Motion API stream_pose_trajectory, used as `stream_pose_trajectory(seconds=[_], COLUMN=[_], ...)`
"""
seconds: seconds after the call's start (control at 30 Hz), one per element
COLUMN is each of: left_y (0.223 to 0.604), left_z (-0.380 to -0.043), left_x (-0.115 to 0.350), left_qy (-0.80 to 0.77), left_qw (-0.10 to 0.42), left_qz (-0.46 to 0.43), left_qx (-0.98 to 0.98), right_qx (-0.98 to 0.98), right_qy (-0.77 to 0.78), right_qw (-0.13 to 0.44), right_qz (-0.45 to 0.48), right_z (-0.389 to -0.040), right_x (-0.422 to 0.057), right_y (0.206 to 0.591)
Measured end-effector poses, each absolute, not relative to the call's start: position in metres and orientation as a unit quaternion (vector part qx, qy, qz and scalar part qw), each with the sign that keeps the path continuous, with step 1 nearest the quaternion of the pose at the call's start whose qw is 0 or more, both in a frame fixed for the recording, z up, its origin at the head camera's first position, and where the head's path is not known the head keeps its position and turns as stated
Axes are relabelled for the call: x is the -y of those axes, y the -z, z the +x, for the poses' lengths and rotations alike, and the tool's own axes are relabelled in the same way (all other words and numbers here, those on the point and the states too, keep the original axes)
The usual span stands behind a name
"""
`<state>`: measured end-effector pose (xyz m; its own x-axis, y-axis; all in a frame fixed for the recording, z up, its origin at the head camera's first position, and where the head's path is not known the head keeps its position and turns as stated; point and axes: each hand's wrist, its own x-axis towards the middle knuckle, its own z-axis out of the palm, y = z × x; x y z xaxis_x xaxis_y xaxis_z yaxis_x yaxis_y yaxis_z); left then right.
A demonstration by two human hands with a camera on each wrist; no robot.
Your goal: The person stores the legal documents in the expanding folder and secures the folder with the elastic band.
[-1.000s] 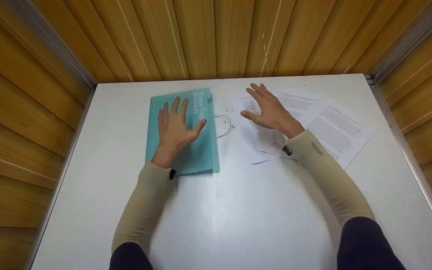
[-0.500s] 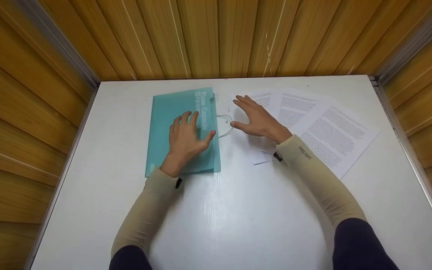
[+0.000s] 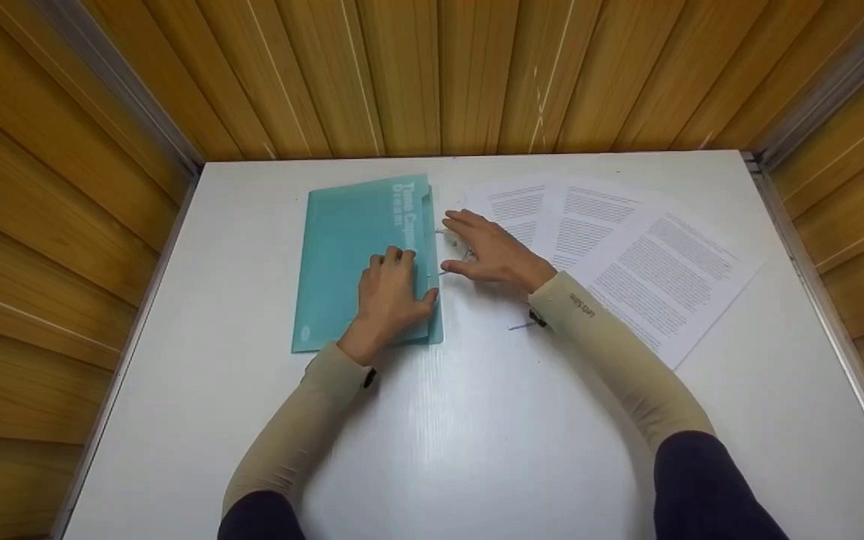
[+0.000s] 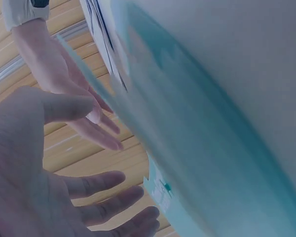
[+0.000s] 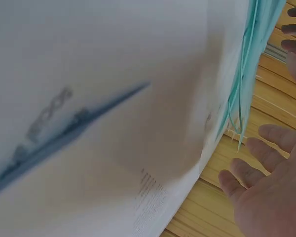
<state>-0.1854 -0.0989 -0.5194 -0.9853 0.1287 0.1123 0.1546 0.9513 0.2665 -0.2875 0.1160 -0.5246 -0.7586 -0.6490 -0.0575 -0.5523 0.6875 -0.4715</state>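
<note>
A teal translucent file folder (image 3: 342, 247) with white lettering lies flat, left of centre on the table. My left hand (image 3: 387, 296) hovers over its lower right part, fingers loosely bent; the left wrist view shows a gap between the fingers and the cover. A thin cord loop (image 5: 240, 103) sticks out from the folder's right edge. Beside that loop is my right hand (image 3: 496, 251), fingers spread and holding nothing; it partly hides the loop. Printed sheets (image 3: 649, 277) are fanned out to the right, partly under my right hand and forearm.
A white table (image 3: 432, 450) carries everything. Wood-panelled walls (image 3: 432, 82) stand behind it and at both sides. A narrow blue strip (image 3: 520, 326) shows by the lower left corner of the sheets.
My left hand has moved down and right across the folder, its fingers bending more. My right hand has come left and down from the sheets to the cord loop. Folder and sheets stay put.
</note>
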Motion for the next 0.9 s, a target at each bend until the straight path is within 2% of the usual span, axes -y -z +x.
stream_pose_trajectory(seconds=[0.2, 0.9], left_y=[0.523, 0.523], left_z=[-0.184, -0.189], left_x=[0.094, 0.087], left_qy=[0.119, 0.148], left_qw=[0.020, 0.017], left_qz=[-0.076, -0.044], left_qx=[0.990, 0.988], right_qx=[-0.911, -0.913], right_qy=[0.192, 0.137], right_qw=[0.133, 0.160], right_qz=[-0.339, -0.350], right_z=[-0.290, -0.290], right_x=[-0.107, -0.092], right_y=[0.528, 0.534])
